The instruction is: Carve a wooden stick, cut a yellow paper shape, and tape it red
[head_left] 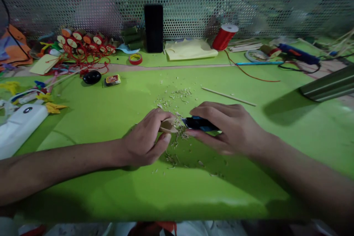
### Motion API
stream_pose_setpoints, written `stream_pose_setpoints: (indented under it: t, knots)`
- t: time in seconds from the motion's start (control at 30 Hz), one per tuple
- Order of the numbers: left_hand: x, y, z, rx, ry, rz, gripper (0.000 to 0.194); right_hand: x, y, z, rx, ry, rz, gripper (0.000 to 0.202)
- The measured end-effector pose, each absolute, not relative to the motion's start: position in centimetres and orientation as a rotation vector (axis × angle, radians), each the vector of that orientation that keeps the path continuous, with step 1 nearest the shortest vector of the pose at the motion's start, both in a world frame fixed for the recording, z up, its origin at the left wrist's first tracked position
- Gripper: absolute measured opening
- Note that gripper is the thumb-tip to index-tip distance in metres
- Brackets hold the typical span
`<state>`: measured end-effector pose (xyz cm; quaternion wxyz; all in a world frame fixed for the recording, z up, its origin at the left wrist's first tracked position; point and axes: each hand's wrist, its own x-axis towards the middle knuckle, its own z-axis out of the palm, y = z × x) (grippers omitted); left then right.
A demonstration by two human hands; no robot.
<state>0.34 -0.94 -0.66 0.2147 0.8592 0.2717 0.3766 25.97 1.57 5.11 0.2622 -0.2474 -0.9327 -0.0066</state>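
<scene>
My left hand [146,138] is closed around a small pale tan piece [167,125], hollow-looking like a bit of bamboo or wood; most of it is hidden by the fingers. Just to its right, my right hand [229,127] grips a black and blue utility knife [201,123], its short blade pointing left toward the pale piece. Whether the blade touches the piece I cannot tell. Thin curled shavings [181,131] lie between and under both hands, and more are scattered on the green tabletop [110,184].
A thin wooden stick [229,97] lies beyond my right hand. Behind stand a phone [153,28] and a red thread spool [225,37]. At right are a glue gun [298,54] and a metallic cylinder [329,83]; at left, a matchbox [112,80] and a white power strip [23,127].
</scene>
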Motion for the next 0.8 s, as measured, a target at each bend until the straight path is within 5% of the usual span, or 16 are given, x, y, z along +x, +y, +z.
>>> stream_pose_setpoints:
  t: [0.17, 0.8]
  knots:
    - [0.1, -0.9, -1.0, 2.394, 0.725, 0.981, 0.034, 25.5, 1.3, 4.8, -0.609, -2.469, 0.271, 0.027]
    - [0.3, -0.8, 0.5, 2.493, 0.725, 0.943, 0.026, 25.9, 2.1, 3.7, -0.578, -2.614, -0.085, 0.031]
